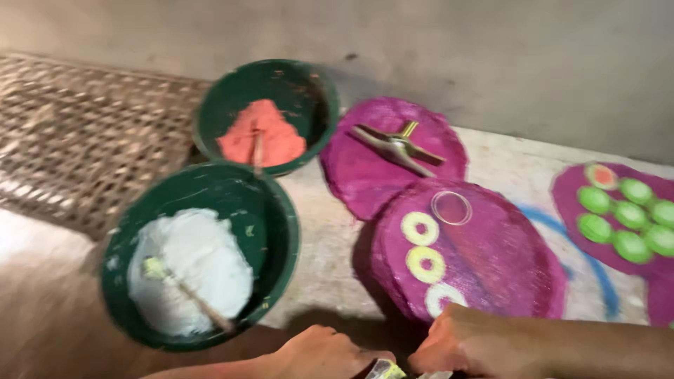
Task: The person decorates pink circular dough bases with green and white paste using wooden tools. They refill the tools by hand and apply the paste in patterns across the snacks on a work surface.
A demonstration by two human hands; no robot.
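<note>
Both hands sit at bottom edge of view, close together. Left hand [319, 351] is curled, fingers bent in; right hand [456, 340] is fisted too. Between them a small clear packet [385, 370] w/ yellowish bit pokes up, touching both; which hand actually pinches it I can't tell, frame is blurred.

Just beyond right hand: magenta powder disc [491, 260] on the floor w/ three pale yellow rings [425, 264] and a clear ring [451, 208]. Further out, 2nd magenta disc [372, 168] w/ a metal tool [400, 146] lying on it.

Beyond left hand: green bowl [270, 231] of white powder [193, 270] w/ a stick in it; past that, another green bowl [309, 91] w/ orange powder [261, 133]. Far off right hand's side: green dots [625, 217] on more magenta.
</note>
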